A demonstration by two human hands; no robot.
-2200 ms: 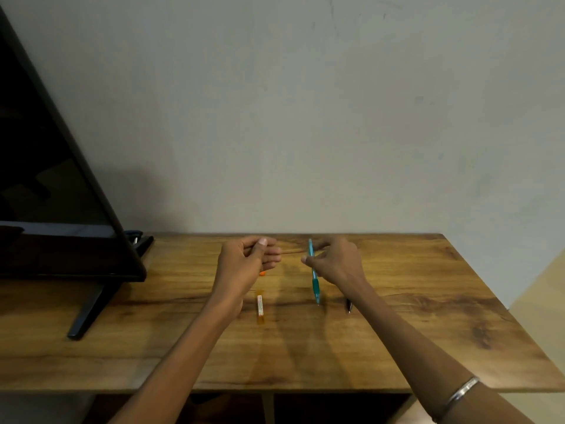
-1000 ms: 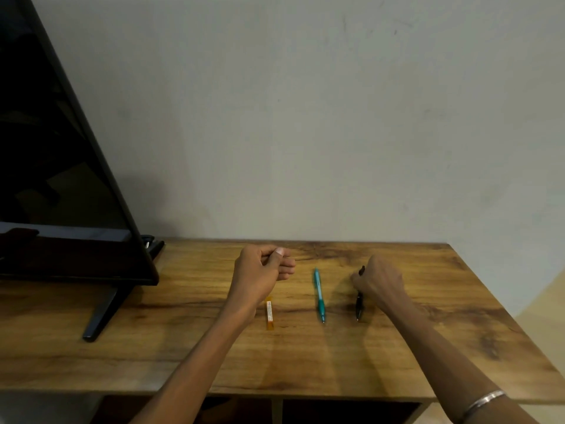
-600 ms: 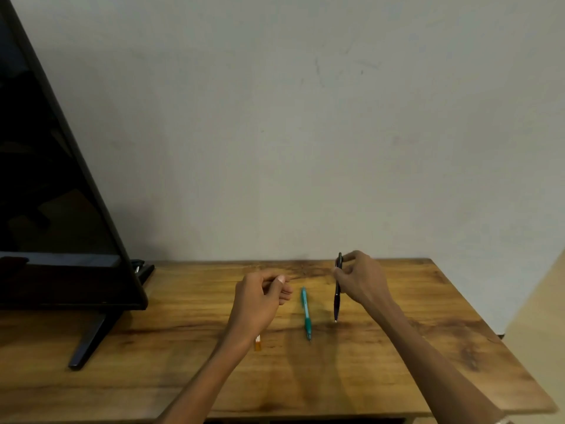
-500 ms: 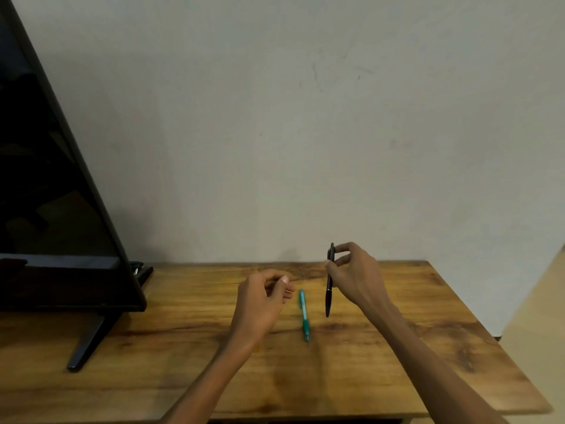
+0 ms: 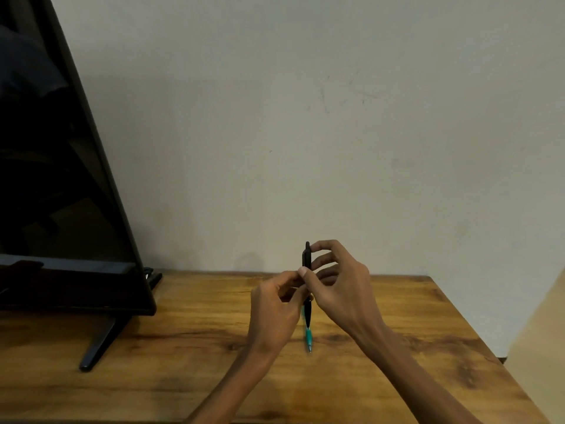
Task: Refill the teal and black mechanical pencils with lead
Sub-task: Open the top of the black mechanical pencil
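My right hand (image 5: 342,289) pinches the slim black mechanical pencil (image 5: 307,270) upright above the wooden desk (image 5: 183,356); left hand (image 5: 275,307) fingers close on its barrel. Teal plastic pencil (image 5: 308,339) lies beneath, seemingly finished; black refill pending.

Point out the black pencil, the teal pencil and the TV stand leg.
black pencil (image 5: 307,261), head view, upper barrel
teal pencil (image 5: 308,337), head view, grip section near the tip
TV stand leg (image 5: 101,341), head view, mid leg

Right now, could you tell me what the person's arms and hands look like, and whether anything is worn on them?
Both forearms are bare, with no sleeves in view. The left hand and right hand wear no gloves, and no rings or markings can be made out. No wristband shows in this frame.
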